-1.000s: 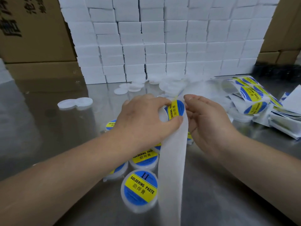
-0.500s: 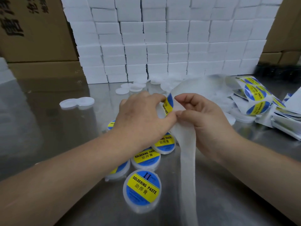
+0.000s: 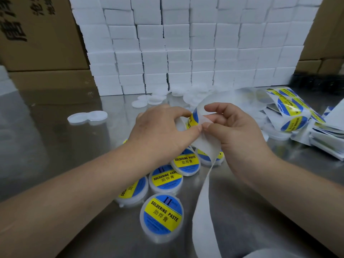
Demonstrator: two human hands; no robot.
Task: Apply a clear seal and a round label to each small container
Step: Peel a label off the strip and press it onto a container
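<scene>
Mid-frame, the left hand [image 3: 163, 131] gripped the container [image 3: 193, 118], now tipped edge-on. The right hand [image 3: 232, 131] pinched the backing strip [image 3: 204, 192], which had twisted narrower, so label's probably on.

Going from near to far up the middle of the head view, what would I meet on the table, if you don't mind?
Nearest labelled container → left hand and right hand peeling a round label → loose white lids → stacked white boxes.
</scene>
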